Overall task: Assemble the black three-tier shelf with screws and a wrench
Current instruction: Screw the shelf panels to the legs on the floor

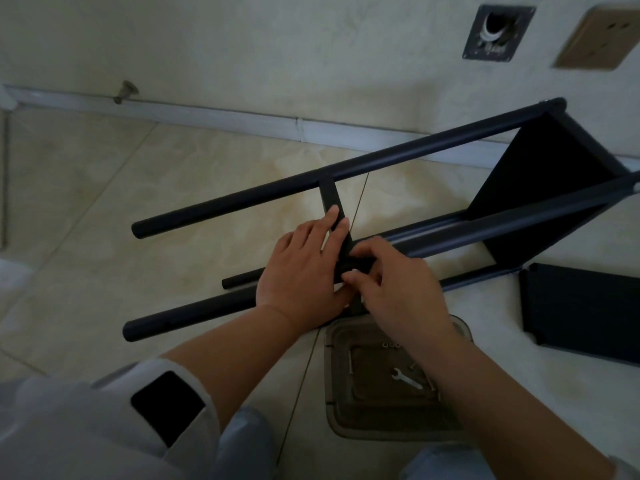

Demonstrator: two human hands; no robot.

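Down at the middle of the frame, the black shelf frame (346, 174) lies on its side on the tiled floor (86, 202), its long round poles running from lower left up toward the upper right, where one fitted shelf panel (540, 181) stands on edge between them near the wall. A second, loose shelf panel (585, 313) lies flat on the floor at the right edge, just beside the frame's far end. A narrow black crossbar (332, 199) runs from the upper pole down to the hands. The left hand (304, 268) lies over that crossbar with its fingers extended almost straight along it, pressing it down, the palm covering the nearest pole. The right hand (391, 282) is curled just beside it, thumb and forefingers pinching at a small fitting where the crossbar meets the lower pole; what exactly they hold is too dark and small to tell. Below the hands, a shallow translucent tray (381, 431) sits on the floor with a small wrench (407, 378) and a few screws (391, 345) inside. At the top right, a socket plate (595, 38) and a dark wall fixture (497, 31) are set in the wall, above a white baseboard (207, 114).
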